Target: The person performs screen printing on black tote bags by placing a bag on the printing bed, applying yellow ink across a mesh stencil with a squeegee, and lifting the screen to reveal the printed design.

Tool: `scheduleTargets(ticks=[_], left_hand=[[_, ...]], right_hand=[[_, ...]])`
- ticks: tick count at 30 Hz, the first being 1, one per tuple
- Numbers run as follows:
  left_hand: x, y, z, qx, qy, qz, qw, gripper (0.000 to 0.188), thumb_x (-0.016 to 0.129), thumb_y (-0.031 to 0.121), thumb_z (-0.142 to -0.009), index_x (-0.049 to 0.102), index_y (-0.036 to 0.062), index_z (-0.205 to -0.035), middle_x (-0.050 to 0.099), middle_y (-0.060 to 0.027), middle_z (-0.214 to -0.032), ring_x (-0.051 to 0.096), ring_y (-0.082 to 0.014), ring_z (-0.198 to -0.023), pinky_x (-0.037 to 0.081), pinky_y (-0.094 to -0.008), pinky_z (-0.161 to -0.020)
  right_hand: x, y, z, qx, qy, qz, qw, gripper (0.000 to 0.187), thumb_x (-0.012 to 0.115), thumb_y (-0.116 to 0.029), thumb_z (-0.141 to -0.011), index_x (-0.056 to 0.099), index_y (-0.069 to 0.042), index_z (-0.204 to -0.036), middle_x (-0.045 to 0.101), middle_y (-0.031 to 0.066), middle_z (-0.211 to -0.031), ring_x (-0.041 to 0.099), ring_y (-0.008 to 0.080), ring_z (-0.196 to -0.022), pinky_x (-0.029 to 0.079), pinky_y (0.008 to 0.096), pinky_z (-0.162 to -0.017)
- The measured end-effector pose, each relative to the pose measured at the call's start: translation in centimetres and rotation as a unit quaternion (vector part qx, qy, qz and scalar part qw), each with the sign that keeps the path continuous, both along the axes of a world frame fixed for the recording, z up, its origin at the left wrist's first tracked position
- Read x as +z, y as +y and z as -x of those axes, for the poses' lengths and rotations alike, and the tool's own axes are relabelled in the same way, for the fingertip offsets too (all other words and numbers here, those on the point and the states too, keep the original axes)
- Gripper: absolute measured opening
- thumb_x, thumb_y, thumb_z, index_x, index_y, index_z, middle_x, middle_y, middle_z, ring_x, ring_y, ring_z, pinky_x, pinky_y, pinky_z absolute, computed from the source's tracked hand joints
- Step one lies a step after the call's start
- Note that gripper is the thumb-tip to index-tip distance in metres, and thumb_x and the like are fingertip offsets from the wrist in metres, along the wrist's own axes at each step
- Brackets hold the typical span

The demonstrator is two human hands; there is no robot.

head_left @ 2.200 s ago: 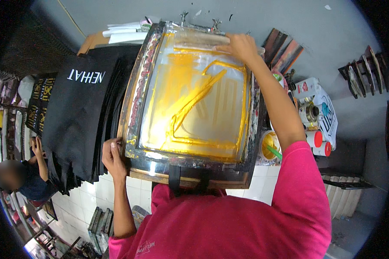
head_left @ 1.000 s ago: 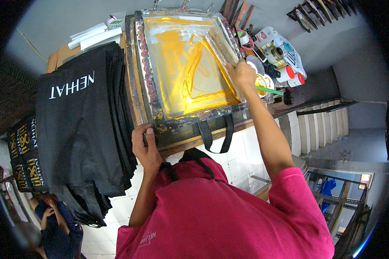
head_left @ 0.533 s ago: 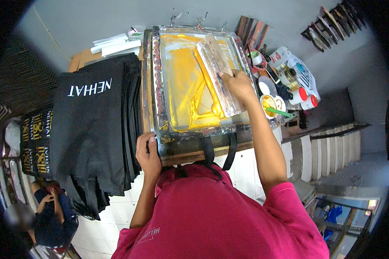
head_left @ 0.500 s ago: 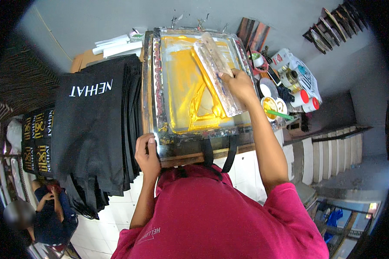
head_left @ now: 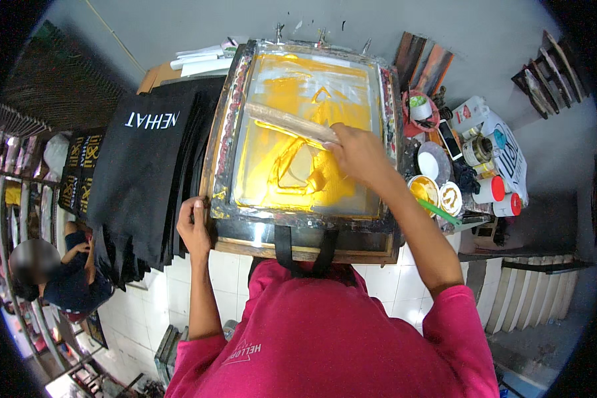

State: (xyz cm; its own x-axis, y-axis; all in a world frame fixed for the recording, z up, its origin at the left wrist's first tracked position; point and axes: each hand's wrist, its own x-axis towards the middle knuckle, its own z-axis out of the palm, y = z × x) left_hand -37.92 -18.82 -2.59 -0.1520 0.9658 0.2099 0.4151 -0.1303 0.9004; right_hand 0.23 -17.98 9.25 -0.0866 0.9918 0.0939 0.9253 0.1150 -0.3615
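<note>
Here, screen frame (head_left: pixel 298 216); yellow-smeared mesh (head_left: pixel 351 113) inside it. Squeegee (head_left: pixel 288 122) slants near frame's middle, right hand (head_left: pixel 359 151) closed round its right end: lopsided pressure could leave streaks. Left hand (head_left: pixel 194 222) half-curled by frame's near-left corner, hold unclear; weak bracing might permit shift.

2 forearms (head_left: pixel 423 229) reach forward, right grip (head_left: pixel 358 156) clenched, left grip (head_left: pixel 194 227) loosely curled.

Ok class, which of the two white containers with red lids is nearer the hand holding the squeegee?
The upper-left container; the lower-right container is farther from the right hand, which holds the squeegee.
</note>
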Motion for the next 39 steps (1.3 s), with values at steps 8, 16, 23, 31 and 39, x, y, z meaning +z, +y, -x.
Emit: scheduleTargets(ticks=[8, 16, 23, 31, 39], left_hand=[[0.7, 0.0, -0.9, 0.002, -0.037, 0.037, 0.999, 0.031, 0.057, 0.025, -0.105, 0.069, -0.0039, -0.105, 0.068, -0.0089, -0.097, 0.061, -0.0149, -0.089, 0.047, -0.0294, -0.083], [0.2, 0.8, 0.3, -0.02, -0.14, 0.117, 0.983, 0.033, 0.056, 0.027, -0.106, 0.07, -0.0031, -0.106, 0.066, -0.004, -0.092, 0.057, -0.011, -0.086, 0.045, -0.0265, -0.081], [5.1, 2.9, -1.3, -0.045, -0.082, 0.062, 0.994, 0.032, 0.06, 0.028, -0.105, 0.07, -0.0021, -0.108, 0.069, -0.0061, -0.098, 0.06, -0.0127, -0.09, 0.048, -0.0291, -0.085], [9.5, 8.4, -5.6, -0.088, -0.04, -0.008, 0.995, 0.023, 0.063, 0.019, -0.101, 0.071, -0.0003, -0.11, 0.072, -0.009, -0.104, 0.064, -0.0167, -0.096, 0.049, -0.0318, -0.091], [12.7, 21.6, -15.4, -0.247, 0.111, -0.212, 0.939, 0.03, 0.069, 0.017, -0.092, 0.068, -0.0013, -0.115, 0.07, -0.0192, -0.118, 0.065, -0.0373, -0.113, 0.048, -0.0428, -0.101]], right_hand=[[0.4, -9.3, 1.1, 0.1, 0.01, 0.007, 0.995, 0.029, 0.064, -0.019, -0.091, 0.061, -0.002, -0.115, 0.068, 0.0188, -0.101, 0.066, 0.0374, -0.092, 0.053, 0.0466, -0.081], [-4.5, -10.9, 4.6, 0.102, -0.16, -0.141, 0.972, 0.035, 0.058, -0.018, -0.086, 0.06, 0.001, -0.115, 0.066, 0.0176, -0.115, 0.066, 0.0307, -0.106, 0.056, 0.0417, -0.084], [-5.0, -0.9, 0.4, 0.088, -0.14, -0.156, 0.974, 0.037, 0.059, -0.013, -0.085, 0.06, 0.002, -0.118, 0.066, 0.0195, -0.115, 0.065, 0.0346, -0.109, 0.055, 0.045, -0.088], [0.2, 13.6, -5.7, 0.051, -0.075, -0.012, 0.996, 0.038, 0.065, -0.025, -0.093, 0.062, -0.001, -0.123, 0.07, 0.0259, -0.106, 0.066, 0.0429, -0.103, 0.052, 0.0519, -0.089], [0.2, 19.6, -10.7, 0.054, -0.074, 0.013, 0.996, 0.052, 0.074, -0.044, -0.085, 0.069, -0.002, -0.115, 0.072, 0.0241, -0.101, 0.068, 0.0421, -0.096, 0.053, 0.0497, -0.082]])
